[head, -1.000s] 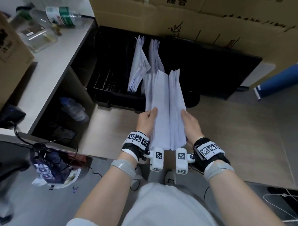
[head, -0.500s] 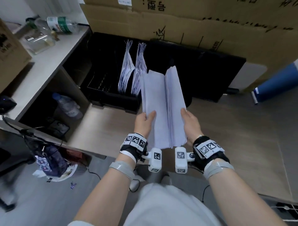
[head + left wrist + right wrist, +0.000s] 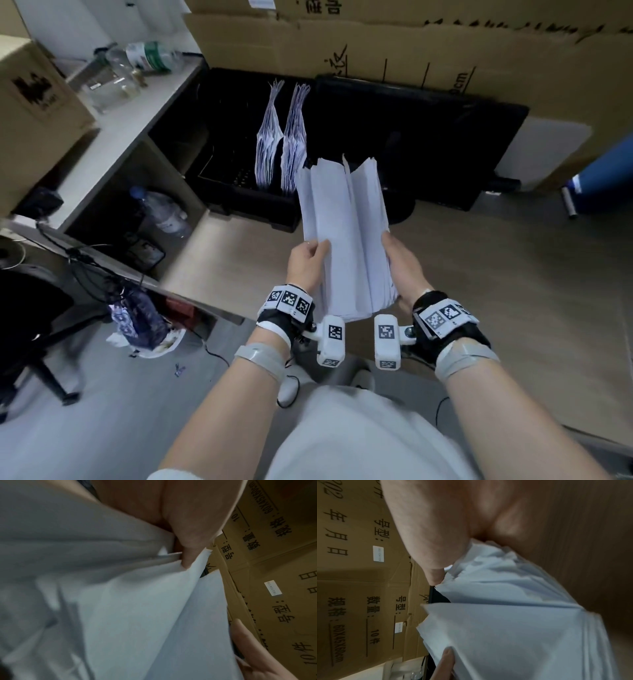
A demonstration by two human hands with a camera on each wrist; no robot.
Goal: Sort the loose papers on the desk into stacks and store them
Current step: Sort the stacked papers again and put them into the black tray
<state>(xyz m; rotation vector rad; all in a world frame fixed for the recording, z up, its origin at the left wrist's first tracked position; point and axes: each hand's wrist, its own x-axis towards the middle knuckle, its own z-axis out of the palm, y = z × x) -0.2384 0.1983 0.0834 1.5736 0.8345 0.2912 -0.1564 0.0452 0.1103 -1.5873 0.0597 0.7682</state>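
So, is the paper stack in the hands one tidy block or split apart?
Split apart. The paper stack fans into several bundles with gaps at its far end, held by the left hand and right hand.

Cardboard boxes (image 3: pixel 394 44) stand behind; bottles (image 3: pixel 150 56) lie on the shelf (image 3: pixel 113 137).

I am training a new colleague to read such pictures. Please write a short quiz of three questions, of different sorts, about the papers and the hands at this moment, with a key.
1. True or false: the paper stack lies flat on the desk.
2. How many paper bundles stand in the black file rack? A) one B) two C) four
3. Fill in: the left hand grips the stack's ___ edge, the right hand the opposite one.

Key
1. False: both hands hold it above the desk.
2. B
3. left
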